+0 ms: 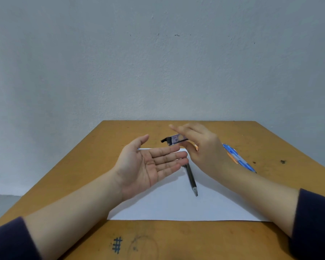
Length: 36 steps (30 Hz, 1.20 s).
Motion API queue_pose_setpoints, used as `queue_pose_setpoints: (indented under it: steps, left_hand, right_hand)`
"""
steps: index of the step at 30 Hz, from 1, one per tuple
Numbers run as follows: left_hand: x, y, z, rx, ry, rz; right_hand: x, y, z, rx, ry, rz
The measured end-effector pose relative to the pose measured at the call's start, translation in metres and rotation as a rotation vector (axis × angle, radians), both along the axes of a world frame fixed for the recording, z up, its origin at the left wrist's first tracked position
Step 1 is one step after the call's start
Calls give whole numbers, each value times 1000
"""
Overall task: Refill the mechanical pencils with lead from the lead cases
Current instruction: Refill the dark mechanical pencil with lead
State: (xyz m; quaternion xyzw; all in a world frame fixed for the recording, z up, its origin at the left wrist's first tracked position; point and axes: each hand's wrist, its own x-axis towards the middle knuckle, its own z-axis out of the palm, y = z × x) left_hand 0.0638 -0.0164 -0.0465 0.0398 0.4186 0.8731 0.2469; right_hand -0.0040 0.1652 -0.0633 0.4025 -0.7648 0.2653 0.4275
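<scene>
The lead case (176,139) is pinched in the right hand (203,149) (black cap at nine o'clock); the left hand (144,167) is held palm-up nearby, fingers (167,159) straight.

This is a plain study or writing corner; whether it is in a home or a classroom cannot be told. A worn, ochre wooden counter (251,139) stands pushed against a bare wall (158,62) painted pale grey-blue, its plaster rough and flecked with small dark marks. The counter top is scuffed and drawn on, with an inked hash sign (117,244) and a faint pencilled ring (143,246) near the front edge and a dark blot (282,161) on the right. Stationery lies on it: a white sheet of paper (176,207), a dark pencil (191,177) and a blue pencil (238,158). A lead case (176,139) is held above. A strip of pale floor (0,203) shows at lower left.
</scene>
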Motion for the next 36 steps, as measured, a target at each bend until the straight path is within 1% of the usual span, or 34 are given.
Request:
queue_pose_setpoints:
  steps: [4,8,10,15,19,23,32,36]
  left_hand:
    - [0,-1,-1,-29,-18,29]
    - [0,-1,0,-18,-46,64]
    - [0,-2,0,-24,-59,74]
    - [0,-2,0,-19,-86,86]
    - [0,-1,0,-19,-92,91]
    - [1,-1,1,-16,-97,102]
    - [2,3,4,-99,-59,195]
    - [2,3,2,-169,-34,252]
  right_hand:
    - [0,-1,2,2,22,-27]
    - [-4,3,3,54,169,-51]
    - [-8,3,1,75,202,-59]
    - [-4,3,3,80,171,-62]
    - [-8,3,0,86,206,-58]
    - [-8,3,0,91,195,-58]
    - [-2,2,0,94,156,-69]
    - [-1,2,0,68,114,-81]
